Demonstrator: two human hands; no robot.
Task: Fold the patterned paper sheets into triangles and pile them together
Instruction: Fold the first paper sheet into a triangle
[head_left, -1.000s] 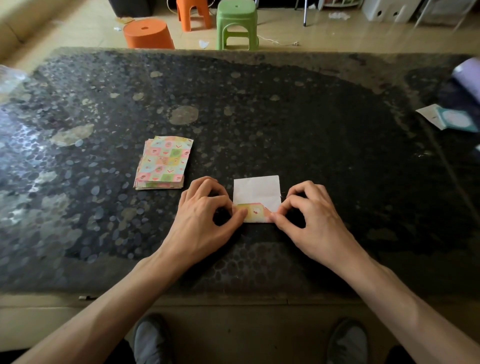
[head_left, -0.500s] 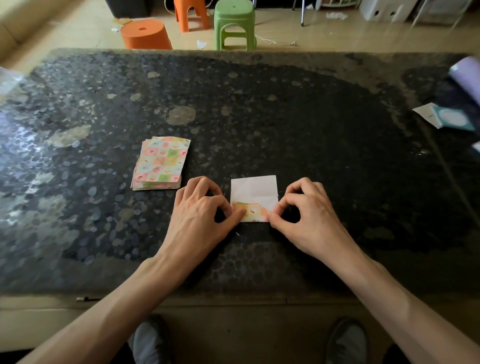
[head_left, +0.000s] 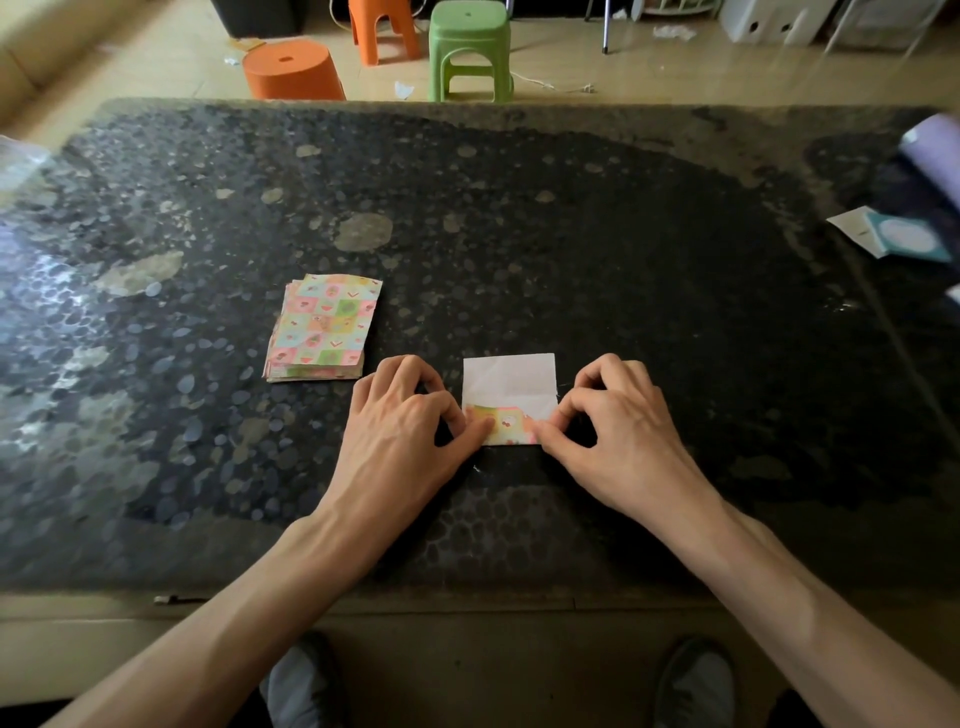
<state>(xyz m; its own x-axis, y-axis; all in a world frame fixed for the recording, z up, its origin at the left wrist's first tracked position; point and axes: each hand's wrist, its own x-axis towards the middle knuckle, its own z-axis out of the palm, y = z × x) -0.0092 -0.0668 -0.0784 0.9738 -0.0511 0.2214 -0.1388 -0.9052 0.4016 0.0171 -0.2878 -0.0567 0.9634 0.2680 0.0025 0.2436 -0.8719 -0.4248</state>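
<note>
Both hands, left hand (head_left: 402, 434) and right hand (head_left: 615, 436), pinch the paper sheet (head_left: 509, 397) flat on the desk (head_left: 571, 249), bottom flap folded up. Patterned stack (head_left: 324, 328) sits just left.

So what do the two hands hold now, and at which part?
Both hands, left hand and right hand, pinch the paper sheet at its folded-up near edge, one at each corner.

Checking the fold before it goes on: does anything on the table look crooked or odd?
Nothing serious. The stack of patterned sheets is slightly fanned, its edges not flush. The sheet being folded lies white side up with its near edge turned over, pinned by the left hand and right hand.
</note>
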